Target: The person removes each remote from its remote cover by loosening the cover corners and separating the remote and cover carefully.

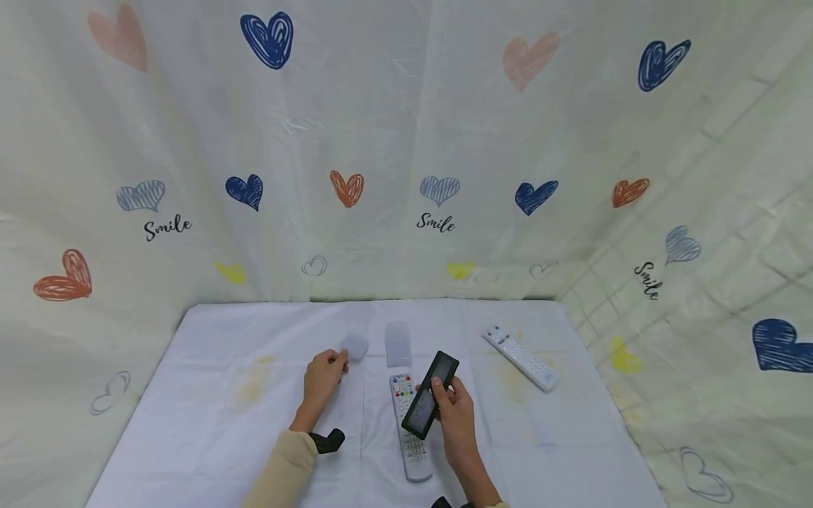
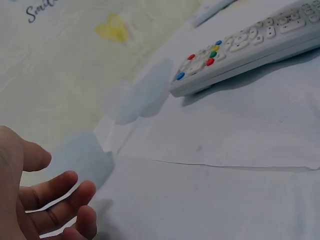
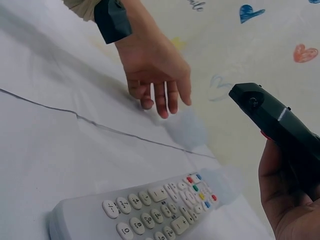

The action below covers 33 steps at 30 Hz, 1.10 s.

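Over the middle of the white cloth-covered surface (image 1: 190,423), the right hand (image 1: 456,418) is clamping its grip on a black oblong plastic device (image 1: 422,403), the thumb lying on top, perhaps to keep it steady. A grey-white plastic remote control (image 1: 414,455) is lying below. Toward the far edge, the left hand (image 1: 322,382) is holding its fingers apart beside a pale-blue translucent piece (image 1: 357,346); whether they are touching, I cannot tell.

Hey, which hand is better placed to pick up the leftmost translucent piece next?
Probably the left hand: it looks empty and is close beside the translucent piece, while the right hand grips the black device farther away.
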Each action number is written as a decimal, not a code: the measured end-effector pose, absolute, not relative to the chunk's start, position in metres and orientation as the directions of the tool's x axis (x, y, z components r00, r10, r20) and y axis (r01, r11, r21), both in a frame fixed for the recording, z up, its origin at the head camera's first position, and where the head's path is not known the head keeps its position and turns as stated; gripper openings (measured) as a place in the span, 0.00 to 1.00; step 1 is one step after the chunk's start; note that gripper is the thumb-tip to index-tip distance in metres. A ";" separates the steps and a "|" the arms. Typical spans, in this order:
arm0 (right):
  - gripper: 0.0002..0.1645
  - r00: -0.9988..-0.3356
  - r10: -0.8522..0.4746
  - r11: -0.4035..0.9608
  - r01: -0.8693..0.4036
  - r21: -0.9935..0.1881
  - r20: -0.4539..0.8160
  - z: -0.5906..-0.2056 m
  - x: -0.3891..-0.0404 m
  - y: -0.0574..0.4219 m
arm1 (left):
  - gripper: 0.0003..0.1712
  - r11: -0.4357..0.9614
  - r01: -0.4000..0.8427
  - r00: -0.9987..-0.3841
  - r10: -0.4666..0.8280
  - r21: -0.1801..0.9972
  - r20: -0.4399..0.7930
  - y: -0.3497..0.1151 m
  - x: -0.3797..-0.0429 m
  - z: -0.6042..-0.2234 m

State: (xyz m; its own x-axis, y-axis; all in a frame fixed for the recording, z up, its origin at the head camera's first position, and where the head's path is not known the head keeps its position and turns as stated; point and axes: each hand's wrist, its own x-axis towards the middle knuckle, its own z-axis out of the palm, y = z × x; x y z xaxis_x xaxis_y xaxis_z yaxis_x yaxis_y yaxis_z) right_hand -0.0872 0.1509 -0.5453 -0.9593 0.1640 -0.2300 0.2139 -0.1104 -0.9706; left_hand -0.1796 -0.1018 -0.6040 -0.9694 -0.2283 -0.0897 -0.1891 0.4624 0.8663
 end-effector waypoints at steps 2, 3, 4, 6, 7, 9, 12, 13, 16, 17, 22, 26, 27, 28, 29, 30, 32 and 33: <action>0.33 -0.961 0.164 -0.121 0.203 -0.972 -0.221 -0.545 -0.086 0.150 | 0.21 0.460 -0.214 -0.964 -0.242 0.862 -0.110 -0.105 -0.175 -0.602; 0.33 -0.963 0.164 -0.124 0.196 -0.973 -0.215 -0.545 -0.086 0.149 | 0.21 0.458 -0.223 -0.962 -0.248 0.860 -0.117 -0.107 -0.173 -0.601; 0.34 -0.965 0.164 -0.118 0.188 -0.975 -0.206 -0.545 -0.086 0.149 | 0.21 0.455 -0.230 -0.960 -0.253 0.860 -0.122 -0.108 -0.170 -0.600; 0.34 -0.968 0.160 -0.116 0.177 -0.977 -0.194 -0.544 -0.086 0.148 | 0.20 0.438 -0.239 -0.958 -0.253 0.867 -0.137 -0.110 -0.164 -0.595; 0.34 -0.970 0.159 -0.113 0.168 -0.979 -0.185 -0.544 -0.086 0.147 | 0.20 0.429 -0.242 -0.959 -0.245 0.870 -0.146 -0.110 -0.161 -0.593; 0.33 -0.975 0.155 -0.091 0.148 -0.985 -0.161 -0.542 -0.085 0.146 | 0.19 0.401 -0.245 -0.960 -0.224 0.883 -0.165 -0.109 -0.154 -0.587; 0.32 -0.982 0.160 -0.038 0.101 -0.994 -0.106 -0.539 -0.084 0.143 | 0.21 0.353 -0.238 -0.967 -0.169 0.905 -0.188 -0.104 -0.142 -0.576; 0.31 -0.983 0.163 -0.010 0.082 -0.997 -0.082 -0.538 -0.084 0.142 | 0.22 0.335 -0.235 -0.970 -0.148 0.912 -0.195 -0.102 -0.138 -0.572; 0.28 -0.987 0.160 0.047 0.025 -0.999 -0.017 -0.535 -0.082 0.139 | 0.24 0.284 -0.227 -0.974 -0.076 0.932 -0.214 -0.094 -0.126 -0.561; 0.27 -0.988 0.153 0.053 0.007 -0.999 0.001 -0.534 -0.082 0.138 | 0.25 0.267 -0.223 -0.975 -0.046 0.937 -0.219 -0.091 -0.123 -0.557; 0.25 -0.991 0.107 0.080 -0.067 -0.995 0.075 -0.531 -0.078 0.134 | 0.25 0.214 -0.231 -0.960 0.107 0.949 -0.258 -0.077 -0.106 -0.547; 0.24 -0.990 0.098 0.119 -0.092 -0.989 0.104 -0.528 -0.076 0.131 | 0.30 0.174 -0.283 -0.930 0.191 0.943 -0.314 -0.065 -0.097 -0.548; 0.24 -0.989 0.092 0.130 -0.102 -0.986 0.114 -0.527 -0.075 0.130 | 0.30 0.168 -0.298 -0.921 0.206 0.940 -0.329 -0.062 -0.095 -0.549; 0.23 -0.989 0.090 0.141 -0.107 -0.984 0.121 -0.527 -0.075 0.129 | 0.31 0.163 -0.317 -0.912 0.219 0.934 -0.347 -0.060 -0.093 -0.551; 0.23 -0.988 0.087 0.156 -0.114 -0.981 0.129 -0.527 -0.075 0.128 | 0.32 0.163 -0.331 -0.902 0.233 0.929 -0.363 -0.058 -0.092 -0.553; 0.23 -0.988 0.080 0.169 -0.117 -0.979 0.132 -0.527 -0.074 0.128 | 0.32 0.164 -0.345 -0.892 0.247 0.924 -0.377 -0.056 -0.091 -0.555; 0.22 -0.988 0.060 0.195 -0.130 -0.972 0.144 -0.528 -0.073 0.126 | 0.32 0.168 -0.367 -0.875 0.273 0.915 -0.401 -0.053 -0.089 -0.559; 0.22 -0.987 0.044 0.200 -0.140 -0.970 0.152 -0.528 -0.072 0.125 | 0.32 0.168 -0.377 -0.866 0.285 0.911 -0.411 -0.052 -0.088 -0.561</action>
State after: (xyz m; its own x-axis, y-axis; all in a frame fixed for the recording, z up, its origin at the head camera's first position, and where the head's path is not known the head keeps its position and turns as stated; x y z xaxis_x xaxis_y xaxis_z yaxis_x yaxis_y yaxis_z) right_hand -0.0720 0.1247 -0.5280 -0.9875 0.0442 0.1516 -0.1400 0.2000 -0.9697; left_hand -0.0882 -0.0524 -0.5606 -0.8662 0.2847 -0.4107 -0.3768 0.1679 0.9110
